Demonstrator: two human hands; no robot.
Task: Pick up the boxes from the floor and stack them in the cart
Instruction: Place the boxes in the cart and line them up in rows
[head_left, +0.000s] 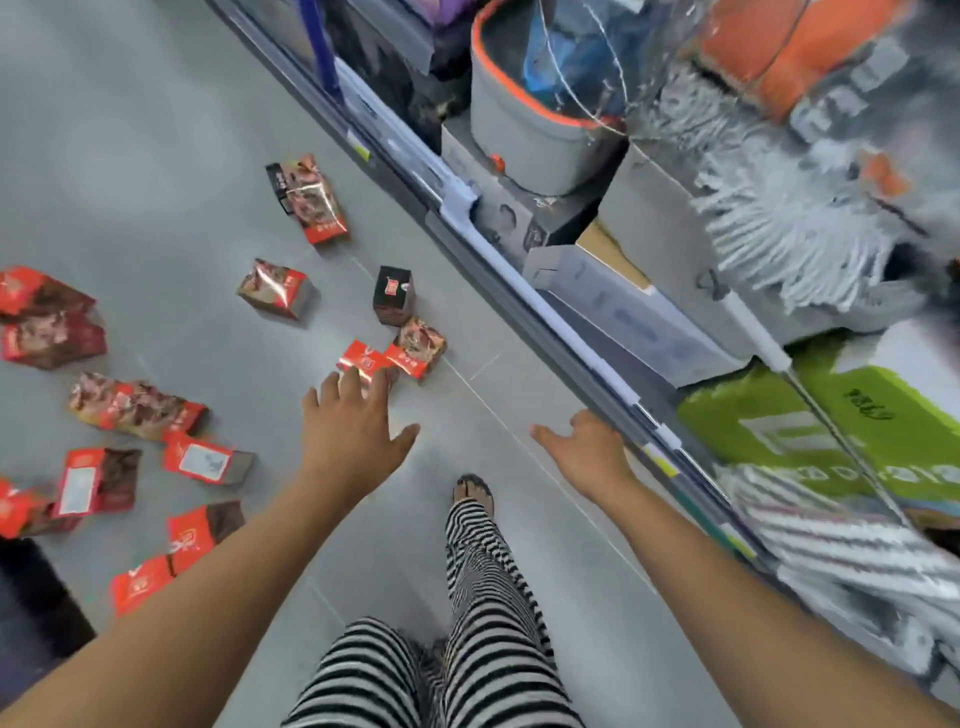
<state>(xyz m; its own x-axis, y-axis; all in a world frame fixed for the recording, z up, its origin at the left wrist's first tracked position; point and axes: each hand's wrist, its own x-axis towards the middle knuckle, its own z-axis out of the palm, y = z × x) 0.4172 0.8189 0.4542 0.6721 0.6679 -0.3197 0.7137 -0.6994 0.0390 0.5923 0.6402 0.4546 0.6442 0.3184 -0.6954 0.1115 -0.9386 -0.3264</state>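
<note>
Left hand (353, 426): I see fingers spread, empty, tips over a red box (363, 359); contact unclear. Right hand (589, 447): loose, empty, beside shelf (519, 270); fingers foreshortened.

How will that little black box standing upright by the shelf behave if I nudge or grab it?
The black box stands on its small end, so a nudge would probably tip it. Its edges look square and undented, so it likely stays stiff in a grip.
</note>
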